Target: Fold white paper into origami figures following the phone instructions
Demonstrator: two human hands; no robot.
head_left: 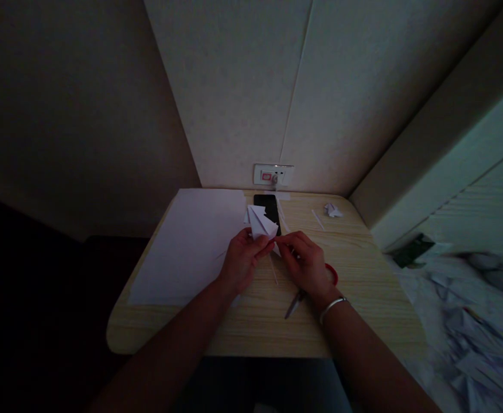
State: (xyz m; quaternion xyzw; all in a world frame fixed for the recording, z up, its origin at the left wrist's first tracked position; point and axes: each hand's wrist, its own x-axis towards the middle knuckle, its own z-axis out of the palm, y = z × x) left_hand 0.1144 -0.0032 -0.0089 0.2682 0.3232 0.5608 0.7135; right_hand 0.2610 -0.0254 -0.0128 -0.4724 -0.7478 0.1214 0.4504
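Note:
A piece of folded white paper [262,222] with pointed flaps is held above the middle of the small wooden table. My left hand [245,258] is closed round its lower part, the thumb lying on top. At the paper's lower right edge, my right hand [303,261] pinches with thumb and fingertips, and a bracelet is on that wrist. Partly hidden beneath the right hand lie scissors [293,305] with red handles. Behind the folded paper a black phone [272,207] rests on the table.
Large white sheets [186,241] cover the table's left side. Thin paper strips [318,219] and a crumpled paper piece [332,210] lie toward the back right. A wall socket [272,175] with a plug sits just above the table [363,298]. Papers [479,344] are strewn at the right.

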